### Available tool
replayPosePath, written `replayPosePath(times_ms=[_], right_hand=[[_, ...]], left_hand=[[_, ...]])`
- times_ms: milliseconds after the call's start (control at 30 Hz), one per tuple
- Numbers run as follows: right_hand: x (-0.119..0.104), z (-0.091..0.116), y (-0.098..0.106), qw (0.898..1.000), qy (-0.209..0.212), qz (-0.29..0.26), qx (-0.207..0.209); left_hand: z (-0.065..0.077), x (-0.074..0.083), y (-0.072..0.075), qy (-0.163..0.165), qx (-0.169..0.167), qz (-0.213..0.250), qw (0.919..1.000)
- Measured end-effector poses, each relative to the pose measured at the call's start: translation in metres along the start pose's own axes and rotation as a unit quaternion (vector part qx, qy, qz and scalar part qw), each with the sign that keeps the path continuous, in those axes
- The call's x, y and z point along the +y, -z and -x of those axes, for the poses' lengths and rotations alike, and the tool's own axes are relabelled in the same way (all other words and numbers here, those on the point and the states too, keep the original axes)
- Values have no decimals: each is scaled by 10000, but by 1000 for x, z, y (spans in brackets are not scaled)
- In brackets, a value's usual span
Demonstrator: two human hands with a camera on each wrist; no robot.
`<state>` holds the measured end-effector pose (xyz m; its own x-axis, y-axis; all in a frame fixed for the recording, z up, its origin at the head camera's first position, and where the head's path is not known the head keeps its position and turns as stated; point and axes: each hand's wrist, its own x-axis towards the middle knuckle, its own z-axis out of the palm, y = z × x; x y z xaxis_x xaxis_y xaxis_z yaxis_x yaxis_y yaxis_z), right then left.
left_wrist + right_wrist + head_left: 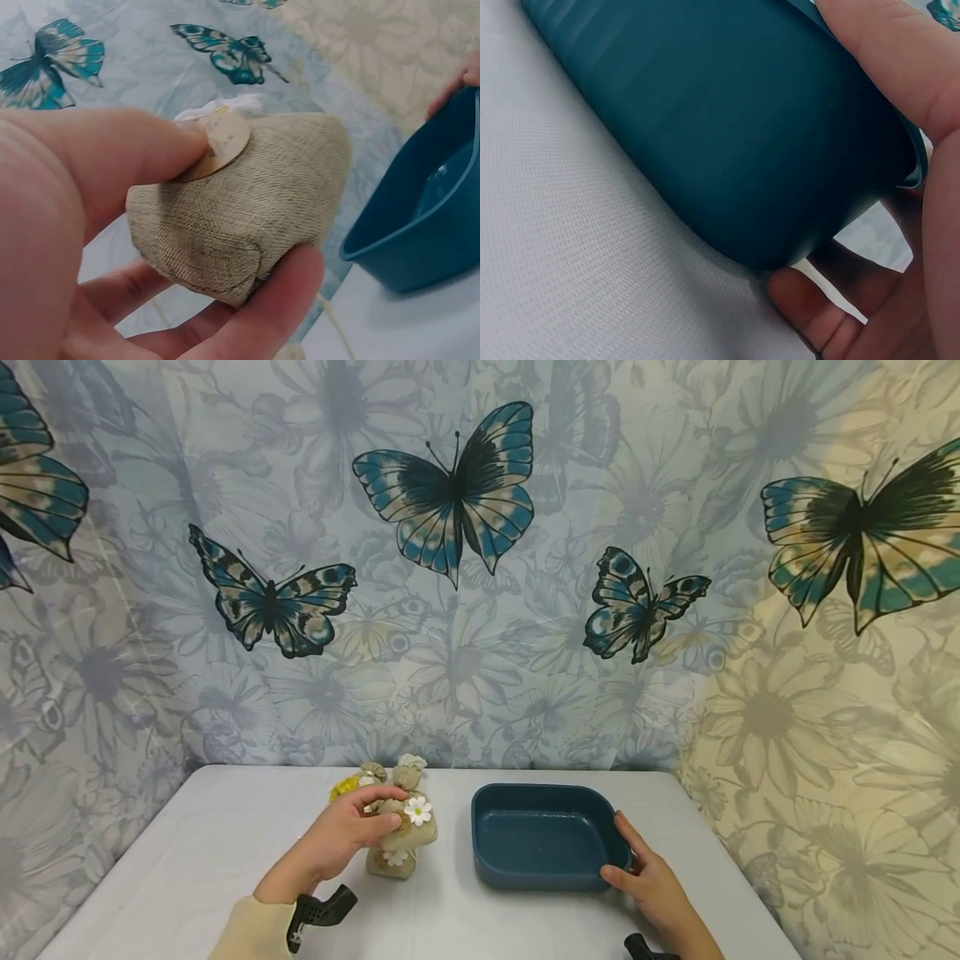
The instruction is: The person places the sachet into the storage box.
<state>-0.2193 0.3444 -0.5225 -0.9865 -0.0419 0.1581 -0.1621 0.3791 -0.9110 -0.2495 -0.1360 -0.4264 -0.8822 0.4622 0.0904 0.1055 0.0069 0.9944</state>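
Note:
My left hand holds up a small beige burlap pouch with a white daisy on its front. In the left wrist view, the thumb presses a round wooden tag against the pouch, while the fingers curl under its base. Behind and below it, other burlap pouches stand close together, partly hidden by this hand. My right hand grips the right end of a dark teal basin, thumb at the rim. In the right wrist view, fingertips lie low against the basin's corner.
A white cloth covers the table. A yellow flower shows among the pouches at the left. Behind the table hangs a backdrop printed with flowers and butterflies. The basin stands right of the pouches, its inside facing up.

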Motion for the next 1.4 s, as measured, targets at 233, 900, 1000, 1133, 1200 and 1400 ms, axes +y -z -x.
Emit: replayPosePath(times_ms=[233,900,1000,1133,1200,1400], right_hand=[[1,0,0,9999,29,109,-28],[0,0,1,9994,153,295,-69],[1,-1,2,9991,204,361,-47],[2,-1,2,9990,281,356,-51],[3,-1,1,9991,286,319,-57],[3,-1,1,9994,240,226,-49]], left_hand=[[-20,5,-10,-73,62,-161,9998],[-80,-2,-48,-345,286,-1192,9919],[-87,-1,-53,-347,329,-1244,9911],[-95,7,-59,-332,245,-1244,9914],[-100,12,-64,-379,115,-1167,9924],[-113,18,-81,-609,-291,-781,9947]])
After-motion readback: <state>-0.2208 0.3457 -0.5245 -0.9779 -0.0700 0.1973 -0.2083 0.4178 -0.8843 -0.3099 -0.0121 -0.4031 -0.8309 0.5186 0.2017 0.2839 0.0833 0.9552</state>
